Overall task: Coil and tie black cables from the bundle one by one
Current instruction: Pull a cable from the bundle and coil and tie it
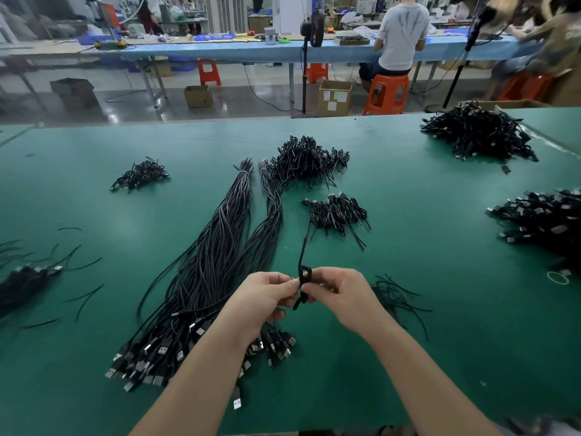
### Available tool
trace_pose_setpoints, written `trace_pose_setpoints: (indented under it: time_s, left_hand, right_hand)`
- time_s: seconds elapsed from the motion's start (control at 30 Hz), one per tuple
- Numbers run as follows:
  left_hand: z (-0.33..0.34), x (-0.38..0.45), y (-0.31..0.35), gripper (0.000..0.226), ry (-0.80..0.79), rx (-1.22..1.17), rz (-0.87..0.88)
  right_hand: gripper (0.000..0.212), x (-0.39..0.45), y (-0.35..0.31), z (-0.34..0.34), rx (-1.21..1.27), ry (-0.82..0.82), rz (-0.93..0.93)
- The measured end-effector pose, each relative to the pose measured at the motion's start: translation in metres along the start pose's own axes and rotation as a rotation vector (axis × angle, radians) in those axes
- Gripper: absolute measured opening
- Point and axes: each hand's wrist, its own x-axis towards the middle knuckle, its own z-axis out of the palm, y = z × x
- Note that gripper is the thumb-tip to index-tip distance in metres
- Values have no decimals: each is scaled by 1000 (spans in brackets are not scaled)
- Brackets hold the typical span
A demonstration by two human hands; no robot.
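Hands, left (263,294) and right (338,291), pinch a slim black cable (304,280) (glossy, round) looped into a tight coil.

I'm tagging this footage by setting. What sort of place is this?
Likely a cable assembly workshop: heaps of coiled cables on a green table, a bundle of loose ones, and a worker at a long bench behind.

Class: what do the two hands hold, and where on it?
Both hands, left hand and right hand, pinch one thin black coiled cable at its wound middle.
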Motion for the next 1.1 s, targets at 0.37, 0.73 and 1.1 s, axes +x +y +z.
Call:
trace_pose_setpoints:
  time_s: [0.37,0.73,1.1]
  left_hand:
    - [2,-4,0,11,115,311,145]
    - [3,-7,0,18,124,438,199]
    - [8,-10,-4,16,149,848,642]
  right_hand:
    - [15,-9,-4,12,50,59,-3]
    - [15,-15,-1,16,155,181,-6]
    - [7,-16,-14,3,347,25,283]
